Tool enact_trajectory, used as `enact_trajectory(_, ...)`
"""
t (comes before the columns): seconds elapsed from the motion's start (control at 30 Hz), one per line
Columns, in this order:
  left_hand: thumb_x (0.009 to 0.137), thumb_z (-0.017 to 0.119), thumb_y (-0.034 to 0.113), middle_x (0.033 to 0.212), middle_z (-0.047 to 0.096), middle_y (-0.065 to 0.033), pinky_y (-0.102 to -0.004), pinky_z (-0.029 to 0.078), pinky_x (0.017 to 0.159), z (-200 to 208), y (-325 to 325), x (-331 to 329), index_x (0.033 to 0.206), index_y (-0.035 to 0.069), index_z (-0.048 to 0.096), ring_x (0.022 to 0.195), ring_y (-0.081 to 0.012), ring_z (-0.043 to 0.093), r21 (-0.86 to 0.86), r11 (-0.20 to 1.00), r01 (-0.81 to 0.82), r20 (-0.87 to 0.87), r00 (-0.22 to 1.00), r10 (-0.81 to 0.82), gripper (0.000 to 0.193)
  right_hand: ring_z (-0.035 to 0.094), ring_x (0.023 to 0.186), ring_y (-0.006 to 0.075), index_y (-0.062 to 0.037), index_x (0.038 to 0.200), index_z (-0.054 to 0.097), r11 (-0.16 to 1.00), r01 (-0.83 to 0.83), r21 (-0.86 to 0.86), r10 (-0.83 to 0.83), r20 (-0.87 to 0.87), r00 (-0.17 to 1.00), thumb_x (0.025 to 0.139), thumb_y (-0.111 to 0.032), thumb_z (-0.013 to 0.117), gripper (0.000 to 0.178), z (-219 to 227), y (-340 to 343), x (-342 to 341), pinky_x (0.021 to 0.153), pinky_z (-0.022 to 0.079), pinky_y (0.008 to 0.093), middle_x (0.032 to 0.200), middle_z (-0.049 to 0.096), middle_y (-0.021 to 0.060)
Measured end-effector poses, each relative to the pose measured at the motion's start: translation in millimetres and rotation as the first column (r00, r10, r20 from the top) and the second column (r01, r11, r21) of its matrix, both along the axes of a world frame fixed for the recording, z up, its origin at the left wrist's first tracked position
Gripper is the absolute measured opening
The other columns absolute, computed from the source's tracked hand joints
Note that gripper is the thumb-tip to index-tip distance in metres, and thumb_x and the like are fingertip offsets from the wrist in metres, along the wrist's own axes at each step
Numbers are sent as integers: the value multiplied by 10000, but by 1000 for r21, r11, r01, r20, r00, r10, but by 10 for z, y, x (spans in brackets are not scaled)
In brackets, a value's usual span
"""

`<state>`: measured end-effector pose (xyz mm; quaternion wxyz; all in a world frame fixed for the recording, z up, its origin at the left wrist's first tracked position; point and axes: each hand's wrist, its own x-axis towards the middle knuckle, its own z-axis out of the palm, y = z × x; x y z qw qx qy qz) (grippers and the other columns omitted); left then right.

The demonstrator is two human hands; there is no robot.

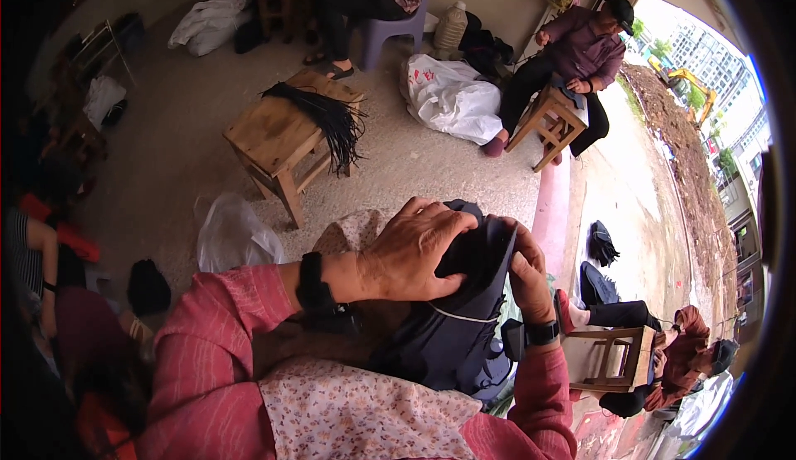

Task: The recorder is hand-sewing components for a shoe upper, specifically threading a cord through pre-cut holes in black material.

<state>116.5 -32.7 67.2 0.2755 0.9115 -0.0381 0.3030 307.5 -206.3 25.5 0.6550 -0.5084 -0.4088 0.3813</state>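
In front of me both hands are on a black cloth piece, its edge raised and folded between them. My left hand is closed at its left side, fingertips curled over the top and thumb pressed against the cloth. Thumb and fingers of my right hand pinch the right edge. Just below lies a bundle of black cloth with a pale cord across it. Dark bands sit on both wrists. A floral apron covers my lap. Fold and fingers hide part of the cloth.
A wooden stool ahead carries a bunch of black strips. White sacks and a clear plastic bag lie on the floor. Other people sit around, one by a stool at far right, another at a stool at near right.
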Motion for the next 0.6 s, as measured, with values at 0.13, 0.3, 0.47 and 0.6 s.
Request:
enact_trajectory(0.13, 835, 600, 154, 942, 613, -75, -401, 390, 919, -58, 176, 3, 1116, 62, 534, 946, -256, 592, 101, 990, -97, -142, 984, 111, 303, 396, 1373, 302, -143, 1180, 547, 980, 79, 183, -26, -272, 962, 718, -200, 836, 547, -52, 18, -70, 1179, 233, 426, 1465, 437, 171)
enact_trajectory(0.3, 904, 556, 250, 870, 681, -176, -446, 464, 818, 192, 299, 162, 940, 16, 646, 862, -339, 650, 28, 988, -153, -336, 929, 153, 253, 421, 1342, 336, -142, 1100, 550, 958, 41, 283, 29, -240, 970, 680, -159, 851, 517, 11, -5, -148, 1165, 237, 470, 1332, 545, 166)
enact_trajectory(0.47, 766, 683, 502, 968, 682, -275, -426, 509, 889, 326, 300, 513, 1055, -38, 667, 977, -421, 655, -14, 993, -117, -769, 636, 64, 613, 547, 1125, 306, -106, 1005, 538, 958, -47, 281, 72, -80, 994, 670, -43, 843, 458, 168, -108, -229, 981, 415, 423, 1035, 611, 126)
enact_trajectory(0.6, 718, 759, 486, 1075, 679, -241, -408, 501, 916, 32, 362, 545, 1138, -52, 625, 1045, -373, 651, -135, 990, -43, -681, 730, -61, 695, 560, 1069, 278, -92, 1031, 538, 953, -90, 288, 87, 25, 996, 680, 65, 815, 474, 243, -91, -310, 930, 452, 392, 1035, 622, 143)
